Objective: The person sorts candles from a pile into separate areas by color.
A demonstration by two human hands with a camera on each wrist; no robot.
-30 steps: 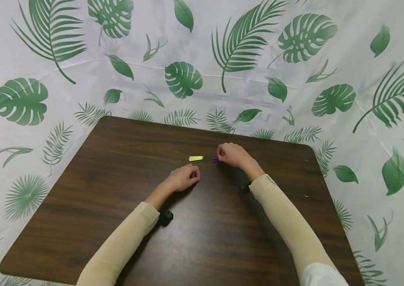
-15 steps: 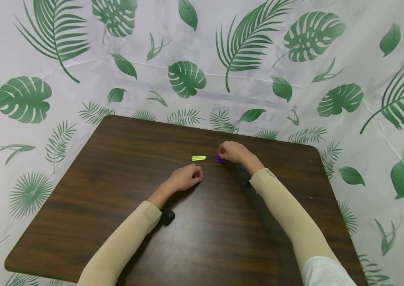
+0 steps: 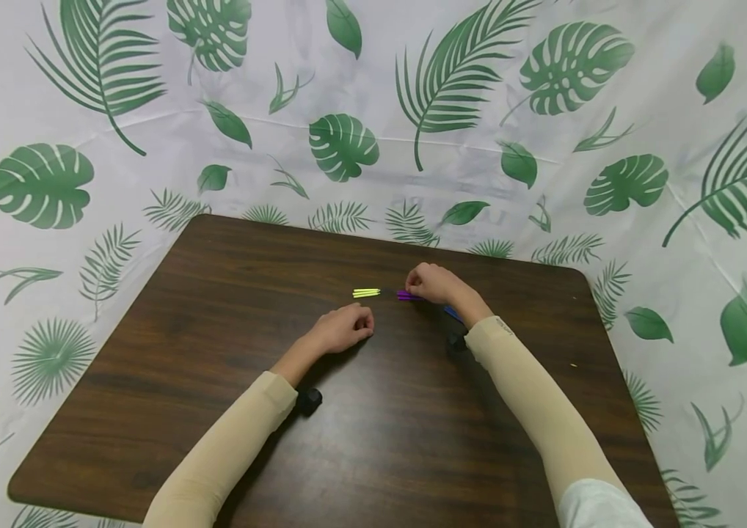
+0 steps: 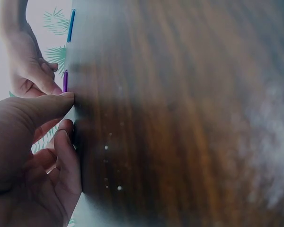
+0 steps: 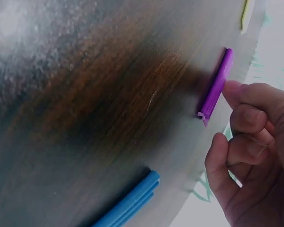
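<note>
Several thin purple sticks (image 3: 408,295), which look like small candles, lie bunched together on the wooden table. My right hand (image 3: 435,284) is at their right end, fingers bent; in the right wrist view a fingertip touches the side of the purple bundle (image 5: 217,85). Whether it pinches a stick from behind is hidden. My left hand (image 3: 342,328) rests on the table, loosely curled and holding nothing. Just beyond it lie several yellow sticks (image 3: 366,292) side by side. Blue sticks (image 5: 132,201) lie to the right, partly under my right wrist.
The dark wood table (image 3: 228,293) ends at a white leaf-print cloth (image 3: 268,161) at the back. A tiny yellowish scrap (image 3: 574,365) lies near the right edge. Black wrist cameras (image 3: 310,401) hang under both wrists.
My right hand has shifted slightly at the purple sticks, which now lie closer together than half a second ago. More of the blue sticks shows. My left hand has stayed put.
</note>
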